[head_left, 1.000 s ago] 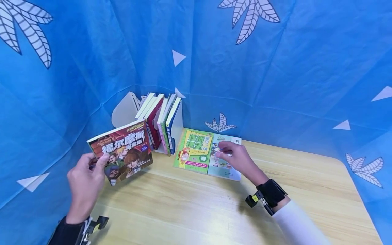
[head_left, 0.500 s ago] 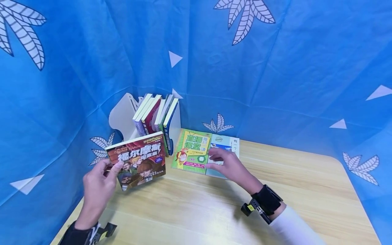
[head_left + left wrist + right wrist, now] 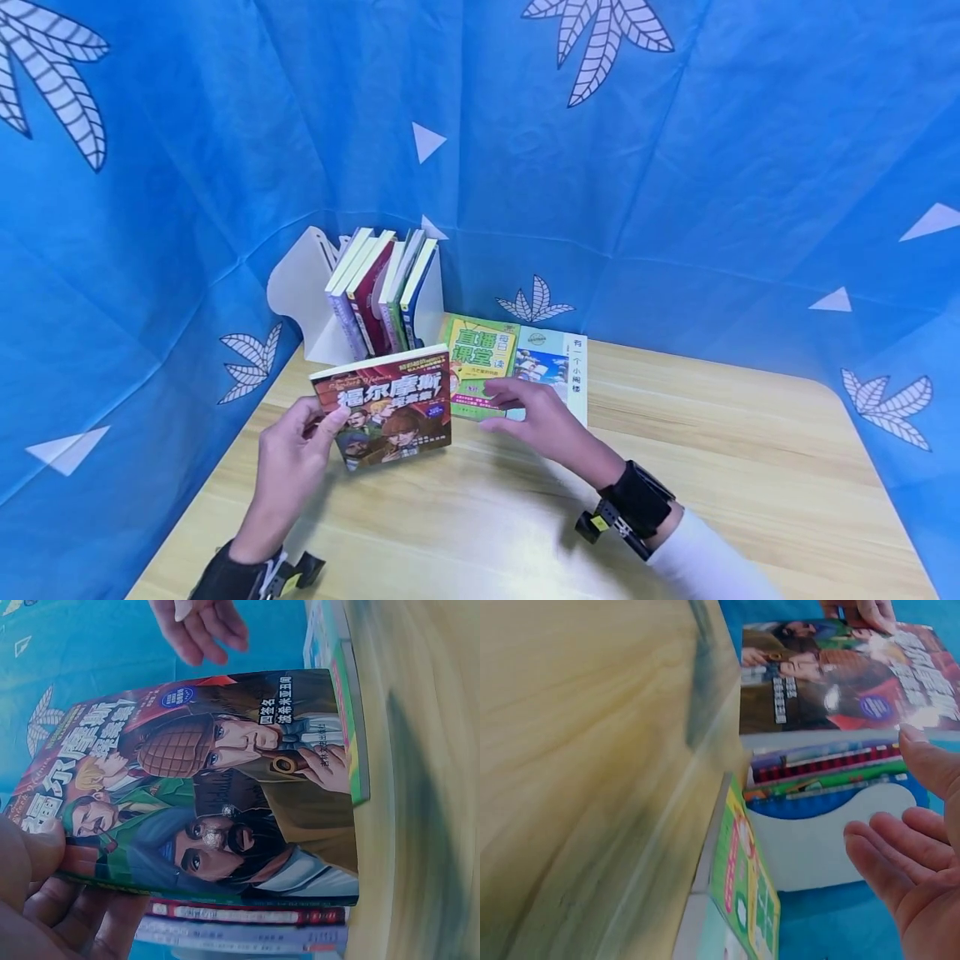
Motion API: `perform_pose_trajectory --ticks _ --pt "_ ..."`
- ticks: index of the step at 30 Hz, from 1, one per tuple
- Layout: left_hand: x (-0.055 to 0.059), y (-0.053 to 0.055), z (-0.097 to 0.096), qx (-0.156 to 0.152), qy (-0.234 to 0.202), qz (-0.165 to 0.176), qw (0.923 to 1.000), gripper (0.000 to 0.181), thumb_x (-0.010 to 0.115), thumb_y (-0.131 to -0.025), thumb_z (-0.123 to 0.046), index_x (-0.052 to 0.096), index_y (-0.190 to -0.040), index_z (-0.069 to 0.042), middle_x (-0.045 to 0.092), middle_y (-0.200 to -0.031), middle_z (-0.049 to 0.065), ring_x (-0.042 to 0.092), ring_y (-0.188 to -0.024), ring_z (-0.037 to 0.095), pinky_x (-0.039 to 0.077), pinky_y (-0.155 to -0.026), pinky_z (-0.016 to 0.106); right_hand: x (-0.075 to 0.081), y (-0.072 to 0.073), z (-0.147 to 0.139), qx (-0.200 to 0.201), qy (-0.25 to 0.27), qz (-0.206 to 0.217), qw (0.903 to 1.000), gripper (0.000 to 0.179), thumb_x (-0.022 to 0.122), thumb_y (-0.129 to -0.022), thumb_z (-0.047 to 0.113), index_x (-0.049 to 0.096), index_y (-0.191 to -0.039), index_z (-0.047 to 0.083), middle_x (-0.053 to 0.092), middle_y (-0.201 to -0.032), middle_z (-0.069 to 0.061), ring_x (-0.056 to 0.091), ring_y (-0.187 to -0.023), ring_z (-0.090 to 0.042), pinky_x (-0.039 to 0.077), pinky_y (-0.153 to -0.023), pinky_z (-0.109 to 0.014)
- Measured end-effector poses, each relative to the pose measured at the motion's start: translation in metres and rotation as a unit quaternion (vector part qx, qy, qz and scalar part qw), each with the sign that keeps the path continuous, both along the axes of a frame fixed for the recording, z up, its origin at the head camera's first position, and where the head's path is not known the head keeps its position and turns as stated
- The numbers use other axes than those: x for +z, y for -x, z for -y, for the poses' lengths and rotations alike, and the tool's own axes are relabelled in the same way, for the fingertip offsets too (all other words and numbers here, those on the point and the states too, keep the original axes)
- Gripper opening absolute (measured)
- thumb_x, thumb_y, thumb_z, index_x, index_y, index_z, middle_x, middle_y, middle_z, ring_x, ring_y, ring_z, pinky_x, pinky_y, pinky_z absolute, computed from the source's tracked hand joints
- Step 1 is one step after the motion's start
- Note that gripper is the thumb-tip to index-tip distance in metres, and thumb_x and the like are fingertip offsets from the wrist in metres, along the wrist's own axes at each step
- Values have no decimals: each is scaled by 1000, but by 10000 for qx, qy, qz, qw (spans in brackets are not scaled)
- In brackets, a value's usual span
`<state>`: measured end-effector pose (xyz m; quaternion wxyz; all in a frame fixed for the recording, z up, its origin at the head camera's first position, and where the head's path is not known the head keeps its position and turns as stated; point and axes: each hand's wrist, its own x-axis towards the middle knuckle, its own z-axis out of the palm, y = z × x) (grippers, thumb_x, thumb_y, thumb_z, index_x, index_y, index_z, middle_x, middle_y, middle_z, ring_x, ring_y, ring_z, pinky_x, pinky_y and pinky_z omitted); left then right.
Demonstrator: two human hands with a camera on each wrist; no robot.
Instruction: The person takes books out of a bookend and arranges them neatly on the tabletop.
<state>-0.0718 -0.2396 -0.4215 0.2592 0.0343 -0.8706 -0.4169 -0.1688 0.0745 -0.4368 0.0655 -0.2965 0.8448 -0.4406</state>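
One brown-and-red book [image 3: 397, 417] sits in the grip of the left hand [image 3: 288, 454], pinched at its left edge between thumb and fingers, front cover turned toward the wearer. Whether its lower edge touches the table [image 3: 675, 475] cannot be told. Right hand [image 3: 543, 421]: unclenched, thumb and fingers apart, near the held book's far edge but not touching it. Beyond the grip: a leaning row of books [image 3: 382, 287] in a white rack [image 3: 300, 279]. Beneath the right hand: a green book [image 3: 483, 337] and a pale blue book [image 3: 555, 343], flat, side by side.
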Motion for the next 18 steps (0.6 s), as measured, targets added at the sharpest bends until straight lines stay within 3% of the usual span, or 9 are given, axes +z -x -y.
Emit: perform_pose_trajectory --ticks 10,13,18 --pt "-5 1 -21 -408 -426 137 9982 10 74 -92 1 70 -101 5 78 -94 21 63 -79 -7 55 -69 8 -1 -6 7 66 -76 30 9999 56 81 -90 32 64 -137 8 76 -123 -11 75 -108 -28 62 -96 -43" --pt "-6 1 -26 -522 -505 112 9973 10 74 -92 2 70 -100 5 78 -93 21 63 -77 -6 55 -67 10 0 -9 9 90 -84 14 9999 48 79 -91 31 67 -133 10 76 -121 -8 76 -105 -24 62 -94 -42" --pt "-9 3 -31 -681 -587 39 9959 9 74 -92 2 70 -100 5 78 -90 19 64 -77 -5 57 -66 13 3 -14 9 138 -124 -187 9997 27 73 -96 26 72 -118 11 79 -108 -3 76 -96 -15 63 -86 -30"
